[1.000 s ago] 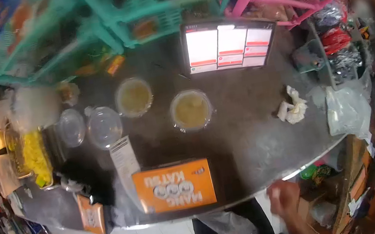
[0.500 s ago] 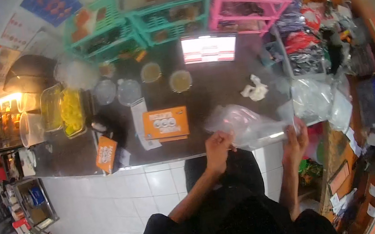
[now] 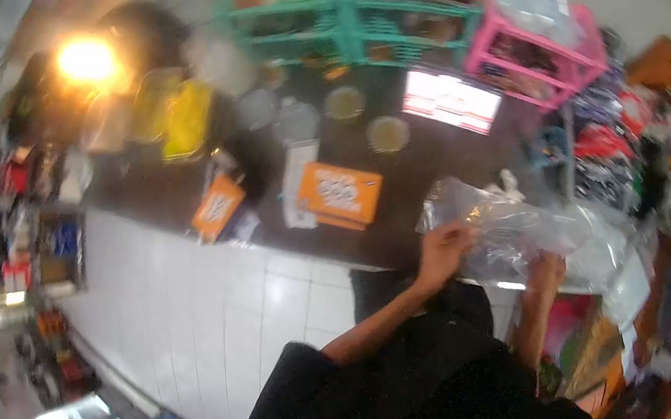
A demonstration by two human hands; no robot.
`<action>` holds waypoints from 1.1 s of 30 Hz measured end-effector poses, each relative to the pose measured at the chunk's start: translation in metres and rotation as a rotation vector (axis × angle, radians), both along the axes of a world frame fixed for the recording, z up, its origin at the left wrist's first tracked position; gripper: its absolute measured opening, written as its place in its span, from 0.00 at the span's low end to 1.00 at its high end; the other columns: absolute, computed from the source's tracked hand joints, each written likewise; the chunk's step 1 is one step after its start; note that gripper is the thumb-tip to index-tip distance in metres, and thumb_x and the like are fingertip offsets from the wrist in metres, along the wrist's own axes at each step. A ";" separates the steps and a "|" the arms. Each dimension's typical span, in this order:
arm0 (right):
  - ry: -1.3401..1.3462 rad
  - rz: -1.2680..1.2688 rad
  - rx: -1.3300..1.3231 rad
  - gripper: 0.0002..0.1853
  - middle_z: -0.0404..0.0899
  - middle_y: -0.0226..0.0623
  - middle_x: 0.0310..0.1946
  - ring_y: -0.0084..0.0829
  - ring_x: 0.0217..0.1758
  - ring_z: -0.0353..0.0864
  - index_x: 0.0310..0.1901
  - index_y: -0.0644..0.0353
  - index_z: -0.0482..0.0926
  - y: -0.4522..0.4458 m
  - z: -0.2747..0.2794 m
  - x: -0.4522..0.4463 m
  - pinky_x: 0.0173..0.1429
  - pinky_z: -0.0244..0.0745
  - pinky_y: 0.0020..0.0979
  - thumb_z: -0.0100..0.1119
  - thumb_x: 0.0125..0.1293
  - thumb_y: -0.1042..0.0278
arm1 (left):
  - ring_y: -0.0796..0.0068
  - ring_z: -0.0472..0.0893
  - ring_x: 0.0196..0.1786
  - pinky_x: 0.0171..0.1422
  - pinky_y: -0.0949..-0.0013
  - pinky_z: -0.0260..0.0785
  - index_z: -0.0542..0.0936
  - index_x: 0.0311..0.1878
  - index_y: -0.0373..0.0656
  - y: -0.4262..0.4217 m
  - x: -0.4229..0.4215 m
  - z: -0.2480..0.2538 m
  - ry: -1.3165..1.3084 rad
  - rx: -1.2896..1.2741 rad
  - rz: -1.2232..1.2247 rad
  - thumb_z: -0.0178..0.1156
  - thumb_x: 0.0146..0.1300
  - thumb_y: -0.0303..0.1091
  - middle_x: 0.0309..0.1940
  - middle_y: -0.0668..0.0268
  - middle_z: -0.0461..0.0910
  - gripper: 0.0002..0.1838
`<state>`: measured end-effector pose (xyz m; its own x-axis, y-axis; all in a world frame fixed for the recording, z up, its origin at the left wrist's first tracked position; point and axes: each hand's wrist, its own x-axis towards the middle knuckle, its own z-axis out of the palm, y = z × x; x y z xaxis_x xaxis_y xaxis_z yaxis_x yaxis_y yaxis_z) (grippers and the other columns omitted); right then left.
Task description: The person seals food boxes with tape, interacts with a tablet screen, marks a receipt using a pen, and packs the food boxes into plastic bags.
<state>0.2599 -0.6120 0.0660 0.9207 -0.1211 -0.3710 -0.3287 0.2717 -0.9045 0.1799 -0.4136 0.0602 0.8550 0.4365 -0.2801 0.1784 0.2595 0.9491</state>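
A thin clear plastic bag [image 3: 507, 238] hangs crumpled between my two hands, over the front edge of the dark table. My left hand [image 3: 446, 256] is closed, pinching the bag's near left side. My right hand [image 3: 544, 273] is closed around its lower right part; the fingers are partly hidden and blurred. Behind the bag lies a crumpled white tissue [image 3: 509, 186]. More clear plastic bags [image 3: 600, 257] lie at the table's right end, just beyond my right hand. To the left of my hands are an orange printed box [image 3: 342, 193] and a white paper strip [image 3: 297, 185].
Two round tubs [image 3: 345, 104] [image 3: 388, 135] stand mid-table near a lit screen [image 3: 451, 99]. Green baskets [image 3: 289, 20] and a pink rack [image 3: 534, 40] line the back. A smaller orange box [image 3: 218, 208] lies at the front edge, left, and a yellow-filled container [image 3: 187, 121] stands behind it.
The head view has turned, so the table appears tilted and shifted right. My hands have come closer together with the bag, which now looks more bunched up between them.
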 end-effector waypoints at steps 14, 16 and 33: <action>-0.466 0.476 -0.866 0.08 0.69 0.26 0.21 0.21 0.27 0.73 0.31 0.62 0.74 -0.034 0.017 0.049 0.31 0.72 0.27 0.66 0.58 0.73 | 0.69 0.84 0.35 0.39 0.66 0.76 0.79 0.37 0.38 0.067 -0.029 0.046 0.014 0.704 0.226 0.61 0.58 0.22 0.30 0.61 0.82 0.05; -0.359 0.224 -0.659 0.07 0.68 0.25 0.21 0.19 0.30 0.72 0.33 0.60 0.74 -0.025 0.043 0.054 0.30 0.69 0.27 0.64 0.57 0.74 | 0.71 0.82 0.35 0.40 0.65 0.75 0.74 0.45 0.40 0.088 -0.038 0.023 -0.051 0.383 0.396 0.60 0.59 0.20 0.32 0.63 0.81 0.11; -0.183 0.036 -0.922 0.23 0.78 0.40 0.36 0.33 0.43 0.79 0.52 0.64 0.71 -0.082 0.058 0.040 0.50 0.74 0.37 0.69 0.56 0.77 | 0.56 0.82 0.44 0.49 0.58 0.74 0.79 0.46 0.38 0.068 -0.077 -0.008 0.064 0.971 0.287 0.59 0.53 0.20 0.40 0.56 0.81 0.15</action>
